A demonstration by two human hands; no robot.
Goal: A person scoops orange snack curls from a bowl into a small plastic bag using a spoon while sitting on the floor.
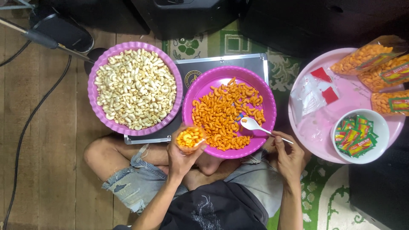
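Seated cross-legged on the floor, I hold a small clear bag [190, 139] of orange macaroni-shaped snacks in my left hand [182, 158], fingers curled closed around its lower part so the open mouth faces straight up, toward the camera, its long axis upright; held this way, nothing should spill and the mouth is clear to take a spoonful. It sits at the near left rim of the magenta tray [200, 87]. My right hand [289, 156] pinches the thin end of a white plastic spoon [255, 126], fingers closed on the handle; the spoon lies nearly level, long axis running from near right to far left, bowl hovering over the orange snacks [226, 110] heaped in that tray. Whether the bowl carries anything I cannot tell. The tray rests on a dark flat case [200, 70] in front of my knees, within easy reach. To its left, a purple fluted tray [94, 68] holds pale uncoated snacks [135, 87]. Far right, a pink round tray [315, 123] carries filled bags [375, 64], empty clear bags [313, 96] and a white bowl [379, 127] of small sachets [353, 138]
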